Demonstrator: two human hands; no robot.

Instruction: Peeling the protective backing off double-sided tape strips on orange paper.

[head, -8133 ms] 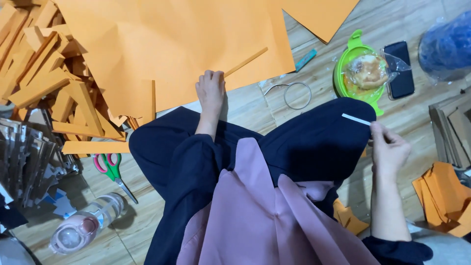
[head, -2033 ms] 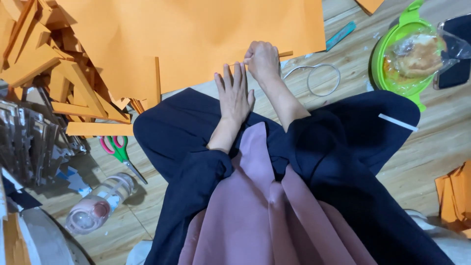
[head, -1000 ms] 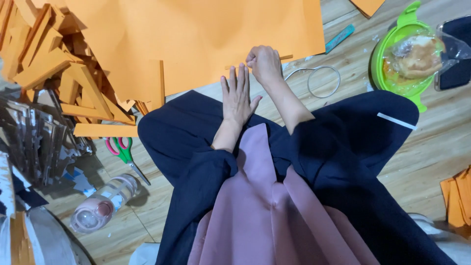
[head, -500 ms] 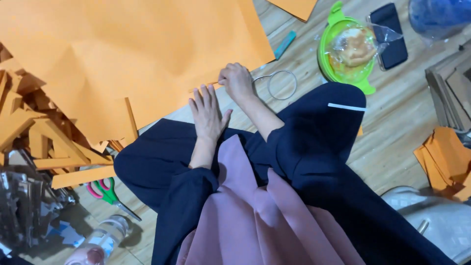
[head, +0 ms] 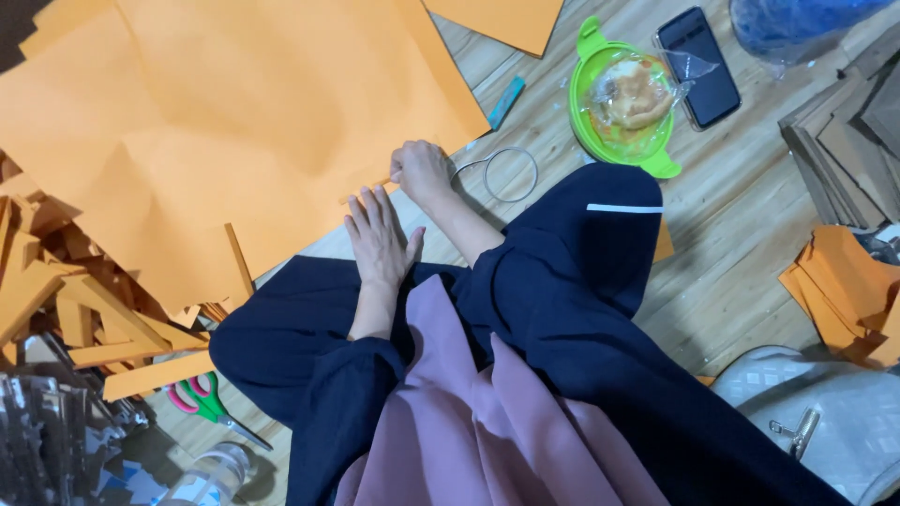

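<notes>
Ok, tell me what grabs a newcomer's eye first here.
The big orange paper sheet fills the upper left, with the left hand flat at its edge and the right hand pinching that edge. At upper right, a green bowl of wrapped food sits beside a phone.

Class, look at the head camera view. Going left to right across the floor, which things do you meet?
Scissors → left hand → right hand → wire ring → green bowl → black phone → stack of orange pieces.
</notes>
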